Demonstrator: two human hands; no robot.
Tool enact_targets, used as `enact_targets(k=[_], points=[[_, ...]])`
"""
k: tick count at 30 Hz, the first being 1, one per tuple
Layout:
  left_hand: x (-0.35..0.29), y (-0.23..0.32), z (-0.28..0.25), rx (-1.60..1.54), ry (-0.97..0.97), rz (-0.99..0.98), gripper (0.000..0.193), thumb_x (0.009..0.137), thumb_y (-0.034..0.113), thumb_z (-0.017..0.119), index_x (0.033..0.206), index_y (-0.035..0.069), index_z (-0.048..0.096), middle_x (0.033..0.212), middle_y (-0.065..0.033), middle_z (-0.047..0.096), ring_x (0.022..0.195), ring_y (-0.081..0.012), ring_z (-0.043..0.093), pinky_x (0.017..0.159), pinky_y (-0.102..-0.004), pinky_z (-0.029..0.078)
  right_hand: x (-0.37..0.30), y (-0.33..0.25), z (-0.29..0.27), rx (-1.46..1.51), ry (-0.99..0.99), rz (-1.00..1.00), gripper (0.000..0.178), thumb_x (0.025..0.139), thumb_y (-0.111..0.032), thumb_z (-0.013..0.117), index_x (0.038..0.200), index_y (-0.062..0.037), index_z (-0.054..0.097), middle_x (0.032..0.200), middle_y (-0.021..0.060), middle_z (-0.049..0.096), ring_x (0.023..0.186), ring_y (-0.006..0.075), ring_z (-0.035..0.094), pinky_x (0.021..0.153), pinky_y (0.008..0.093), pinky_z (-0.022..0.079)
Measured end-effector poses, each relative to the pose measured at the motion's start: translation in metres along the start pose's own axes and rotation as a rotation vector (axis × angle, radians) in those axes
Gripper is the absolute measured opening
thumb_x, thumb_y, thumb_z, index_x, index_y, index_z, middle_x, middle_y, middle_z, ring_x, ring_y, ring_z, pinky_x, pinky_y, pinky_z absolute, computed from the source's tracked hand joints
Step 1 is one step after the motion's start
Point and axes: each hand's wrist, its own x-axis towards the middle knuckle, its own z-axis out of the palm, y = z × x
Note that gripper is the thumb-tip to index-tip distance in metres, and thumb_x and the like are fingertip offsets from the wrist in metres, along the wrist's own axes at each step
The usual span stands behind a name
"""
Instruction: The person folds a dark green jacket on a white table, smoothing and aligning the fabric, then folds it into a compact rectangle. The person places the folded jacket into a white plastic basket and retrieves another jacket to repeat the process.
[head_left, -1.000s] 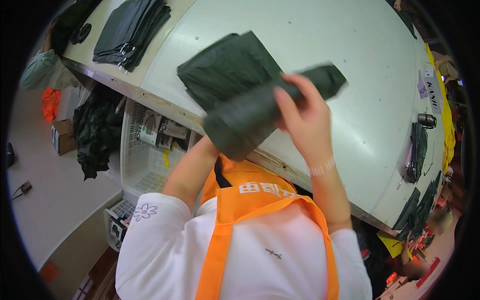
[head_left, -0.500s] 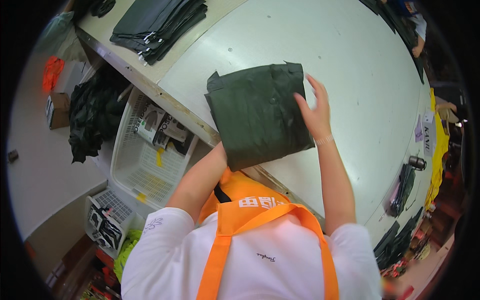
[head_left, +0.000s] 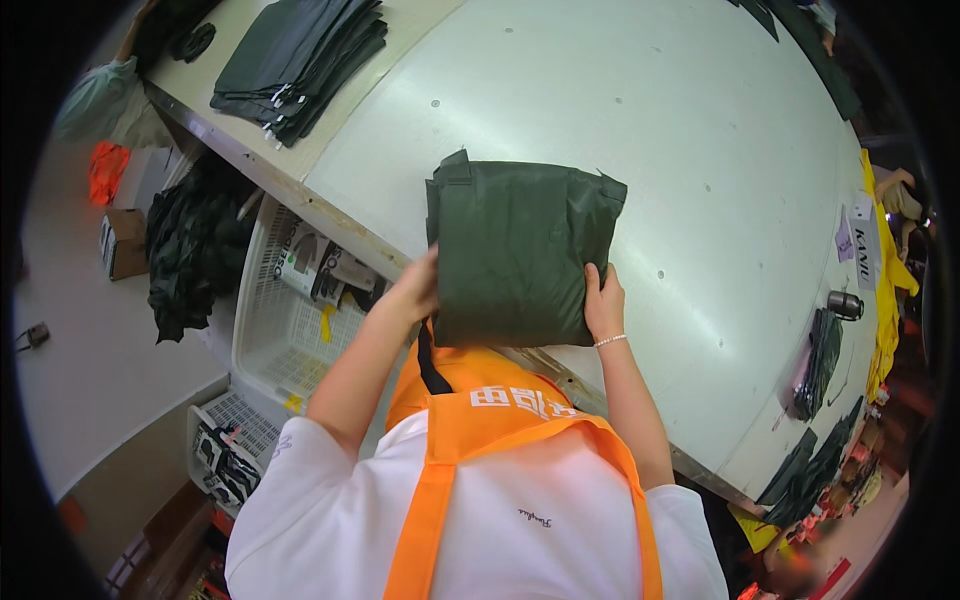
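A square bundle of folded dark green coated fabric (head_left: 525,255), its kind of garment not discernible, is in front of my body at the table's near edge. My right hand (head_left: 604,303) grips its lower right side, thumb on the upper face and the other fingers partly hidden. At its lower left side, my left hand (head_left: 418,287) holds the edge, with most fingers out of sight behind the fabric. Small corners of cloth stick up at the bundle's top left and top right.
On the pale table (head_left: 660,150), a stack of folded dark green pieces (head_left: 300,65) lies far left. A white plastic basket (head_left: 255,335) stands below the left edge, beside dark crumpled fabric (head_left: 195,240). A dark flask (head_left: 845,305) and yellow cloth (head_left: 885,340) are at the right.
My right hand has come down from the bundle's upper right and closed on its lower right side. My left hand now shows at the left edge. The bundle has turned squarer to me.
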Motion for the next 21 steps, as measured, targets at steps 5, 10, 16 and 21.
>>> enact_targets(k=[5, 10, 16, 21], points=[[-0.028, -0.006, -0.005, 0.59, 0.334, 0.253, 0.056, 0.084, 0.04, 0.067, 0.117, -0.004, 0.053, 0.093, -0.0047, 0.064, 0.084, -0.0109, 0.058, 0.07, -0.0236, 0.045, 0.002, -0.053, -0.022, -0.372, -0.106, 0.037, 0.044, 0.091, -0.035, 0.053, 0.108, 0.0057, 0.052, 0.09, 0.0265, 0.062, 0.087, 0.0408, 0.061, 0.075, 0.0436, 0.048], [-0.015, -0.022, -0.019, 0.417, 0.278, 0.393, 0.044, 0.085, 0.027, 0.069, 0.108, -0.008, 0.054, 0.085, -0.0069, 0.065, 0.078, -0.0094, 0.058, 0.069, -0.0229, 0.046, 0.072, -0.146, -0.021, -0.132, 0.174, -0.675, 0.032, 0.086, -0.023, 0.061, 0.108, 0.0006, 0.06, 0.091, 0.0144, 0.063, 0.088, 0.0297, 0.06, 0.078, 0.0379, 0.048], [-0.01, -0.019, -0.022, 0.546, 0.255, 0.382, 0.027, 0.088, 0.018, 0.066, 0.1, -0.003, 0.055, 0.08, -0.0001, 0.061, 0.073, -0.0037, 0.051, 0.066, -0.0192, 0.042, 0.128, -0.22, 0.082, -0.256, -0.463, -0.352, 0.024, 0.08, -0.025, 0.066, 0.084, -0.0023, 0.07, 0.082, 0.0156, 0.068, 0.075, 0.028, 0.065, 0.07, 0.0359, 0.05], [-0.009, -0.024, -0.025, 0.509, 0.202, 0.371, 0.029, 0.086, 0.023, 0.067, 0.093, -0.002, 0.055, 0.074, -0.0028, 0.062, 0.068, -0.0043, 0.052, 0.062, -0.0215, 0.041, 0.162, -0.208, 0.104, -0.312, -0.276, -0.441, 0.02, 0.077, -0.021, 0.066, 0.071, -0.0018, 0.069, 0.069, 0.0138, 0.067, 0.067, 0.0273, 0.065, 0.066, 0.0364, 0.051]])
